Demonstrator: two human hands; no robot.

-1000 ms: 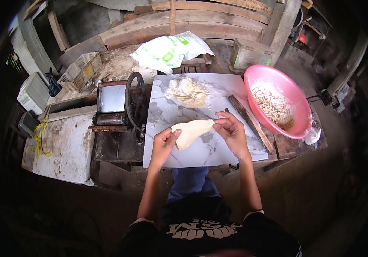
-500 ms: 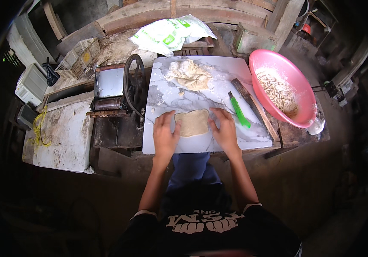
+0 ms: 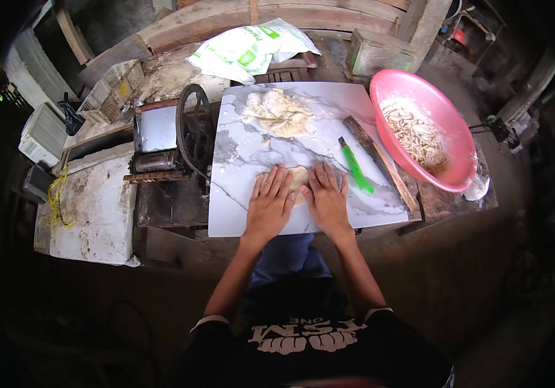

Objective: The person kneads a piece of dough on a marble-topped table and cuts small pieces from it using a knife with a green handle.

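Both hands, left hand and right hand, are lying flat and open, gripping nothing, pressing the dough piece (mostly hidden beneath them) against the marble slab, equally near.

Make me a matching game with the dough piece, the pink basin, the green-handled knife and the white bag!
Things:
1. dough piece
2. pink basin
3. green-handled knife
4. white bag

Places:
A. far edge of the table, behind the marble board
B. under both hands, left and right
C. right of the board, holding floury strips
D. lying on the board, right of the hands

Pairs: 1-B, 2-C, 3-D, 4-A
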